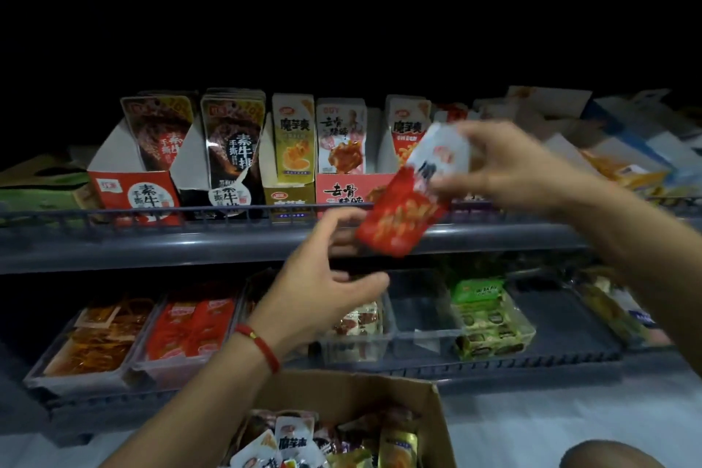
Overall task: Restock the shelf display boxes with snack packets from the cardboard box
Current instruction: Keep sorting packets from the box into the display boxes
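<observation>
- While the right hand [505,167] pinched a red-and-white packet [408,201] before the shelf [152,239], blurred
- left hand [323,277] hung loosely spread, empty — above the box [437,414]

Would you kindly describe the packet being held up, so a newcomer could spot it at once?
Find the upper shelf with its row of upright display boxes. In front of its right half, the right hand pinches a red-and-white packet by its white top. Unlike the boxed packets, it hangs tilted in mid-air.
</observation>
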